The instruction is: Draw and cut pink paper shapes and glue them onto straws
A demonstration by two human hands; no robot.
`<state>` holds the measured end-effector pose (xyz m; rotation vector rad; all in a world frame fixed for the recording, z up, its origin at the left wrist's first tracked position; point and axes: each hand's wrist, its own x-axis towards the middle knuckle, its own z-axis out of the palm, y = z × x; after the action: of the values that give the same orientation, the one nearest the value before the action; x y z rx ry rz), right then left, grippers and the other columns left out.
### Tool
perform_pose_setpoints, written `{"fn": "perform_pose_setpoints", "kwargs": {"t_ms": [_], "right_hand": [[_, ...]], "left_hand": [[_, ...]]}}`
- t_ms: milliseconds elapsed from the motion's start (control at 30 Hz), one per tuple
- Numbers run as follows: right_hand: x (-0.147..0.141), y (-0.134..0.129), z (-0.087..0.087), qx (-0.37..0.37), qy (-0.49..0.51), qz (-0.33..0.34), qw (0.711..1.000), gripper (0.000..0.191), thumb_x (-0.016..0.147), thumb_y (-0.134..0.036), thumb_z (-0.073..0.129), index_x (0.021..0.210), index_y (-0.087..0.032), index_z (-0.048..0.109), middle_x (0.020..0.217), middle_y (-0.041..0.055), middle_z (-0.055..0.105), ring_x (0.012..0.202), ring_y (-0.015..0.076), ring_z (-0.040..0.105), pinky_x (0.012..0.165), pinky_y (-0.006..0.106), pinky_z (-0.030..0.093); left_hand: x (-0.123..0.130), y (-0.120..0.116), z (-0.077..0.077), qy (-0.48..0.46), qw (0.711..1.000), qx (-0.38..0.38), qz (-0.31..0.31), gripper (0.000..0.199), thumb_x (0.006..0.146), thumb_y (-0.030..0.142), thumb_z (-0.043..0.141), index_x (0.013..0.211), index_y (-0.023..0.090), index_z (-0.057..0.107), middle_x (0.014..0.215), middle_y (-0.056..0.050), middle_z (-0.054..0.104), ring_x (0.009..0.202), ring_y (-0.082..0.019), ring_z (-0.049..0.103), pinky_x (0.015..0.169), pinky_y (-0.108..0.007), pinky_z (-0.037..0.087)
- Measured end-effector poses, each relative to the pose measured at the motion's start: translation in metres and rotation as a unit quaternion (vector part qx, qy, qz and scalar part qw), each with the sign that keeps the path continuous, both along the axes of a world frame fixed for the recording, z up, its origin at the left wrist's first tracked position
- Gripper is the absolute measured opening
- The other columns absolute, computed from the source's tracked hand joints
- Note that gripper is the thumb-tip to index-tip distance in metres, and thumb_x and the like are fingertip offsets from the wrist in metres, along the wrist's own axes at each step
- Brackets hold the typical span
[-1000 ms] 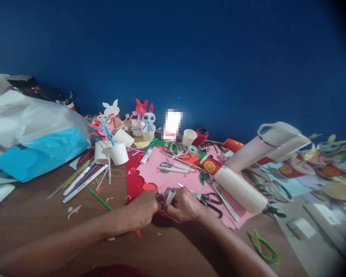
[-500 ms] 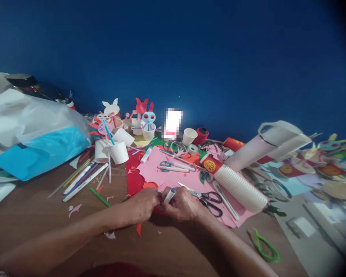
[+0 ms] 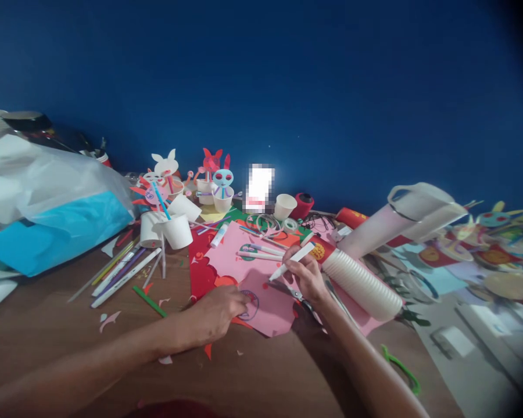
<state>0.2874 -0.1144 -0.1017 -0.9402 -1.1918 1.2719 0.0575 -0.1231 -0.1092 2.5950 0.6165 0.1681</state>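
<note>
Bare hands worked apart over a pink paper sheet [image 3: 272,316] at the near edge of a brown bench [image 3: 113,360]: the left hand [image 3: 220,316] rested its curled fingers on the sheet's left side, beside a round drawing [image 3: 249,305], while the right hand [image 3: 307,277] gripped a slanting white marker [image 3: 296,260], tip down near a red spot. Whether the left fingers pinched the paper or only pressed it, an onlooker could not tell. A light touch seemed to suit the thin sheet, with the left fingers spread flat clear of the lines and the marker held loosely, since the layered papers underneath could give a stroke an uneven bed. The scissors [image 3: 297,294], metal-bladed and partly hidden by the right hand and forearm, looked better slid aside. Scallop-edged red paper [image 3: 199,270] lay beyond, near ribbed, nested white cups [image 3: 366,284] and a slim green strip [image 3: 149,301].
</note>
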Motion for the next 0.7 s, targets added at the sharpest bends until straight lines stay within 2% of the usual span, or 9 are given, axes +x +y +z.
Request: {"fn": "perform_pose_setpoints", "kwargs": {"t_ms": [67,200,300,433,600,700], "right_hand": [[-0.002,0.001,-0.002,-0.001,-0.008,-0.011,1.000,0.013,0.074,-0.028,0.061,0.071,-0.017,0.055,0.050,-0.0053,0.049,0.043,0.0074,0.044,0.042,0.019,0.036],[-0.011,-0.002,-0.003,-0.013,-0.042,-0.003,0.999,0.012,0.074,-0.028,0.061,0.075,-0.017,0.056,0.055,-0.0037,0.053,0.047,0.0092,0.049,0.046,0.021,0.042],[-0.015,-0.004,-0.006,-0.030,-0.052,0.012,0.998,0.014,0.076,-0.031,0.060,0.077,-0.017,0.056,0.057,-0.0027,0.055,0.050,0.0100,0.052,0.049,0.022,0.043],[-0.020,-0.007,-0.010,-0.036,-0.073,0.034,0.996,0.018,0.080,-0.035,0.056,0.080,-0.018,0.055,0.057,-0.0027,0.055,0.051,0.0104,0.053,0.052,0.022,0.043],[-0.027,-0.013,-0.007,-0.016,-0.166,0.028,0.986,0.011,0.083,-0.029,0.051,0.080,-0.018,0.053,0.061,-0.0014,0.056,0.057,0.0123,0.054,0.055,0.023,0.042],[-0.032,-0.017,-0.005,-0.001,-0.228,0.027,0.973,0.007,0.082,-0.024,0.050,0.077,-0.018,0.051,0.061,-0.0014,0.057,0.057,0.0123,0.054,0.053,0.021,0.042]], "left_hand": [[0.001,-0.002,-0.003,0.025,0.999,0.013,-0.018,0.021,0.079,0.009,0.048,0.092,0.017,0.062,0.111,-0.001,0.062,0.093,-0.015,0.056,0.084,-0.023,0.038],[0.000,-0.009,-0.012,0.066,0.993,0.098,-0.031,0.014,0.081,0.016,0.049,0.088,0.017,0.061,0.111,-0.005,0.060,0.094,-0.019,0.053,0.085,-0.031,0.036],[-0.002,-0.017,-0.012,0.086,0.984,0.153,-0.032,0.021,0.080,0.016,0.048,0.098,0.015,0.060,0.112,-0.007,0.059,0.098,-0.020,0.051,0.089,-0.033,0.033],[-0.001,-0.032,-0.005,0.105,0.971,0.215,-0.007,0.037,0.081,0.017,0.047,0.117,0.012,0.053,0.116,-0.012,0.057,0.106,-0.025,0.048,0.092,-0.039,0.030],[0.006,-0.050,-0.005,0.135,0.958,0.252,0.038,0.042,0.083,0.031,0.047,0.115,0.006,0.057,0.114,-0.018,0.058,0.104,-0.031,0.049,0.093,-0.045,0.028],[0.009,-0.059,-0.006,0.136,0.950,0.278,0.049,0.039,0.085,0.030,0.044,0.108,0.005,0.063,0.117,-0.020,0.057,0.110,-0.034,0.046,0.097,-0.050,0.020]]}}
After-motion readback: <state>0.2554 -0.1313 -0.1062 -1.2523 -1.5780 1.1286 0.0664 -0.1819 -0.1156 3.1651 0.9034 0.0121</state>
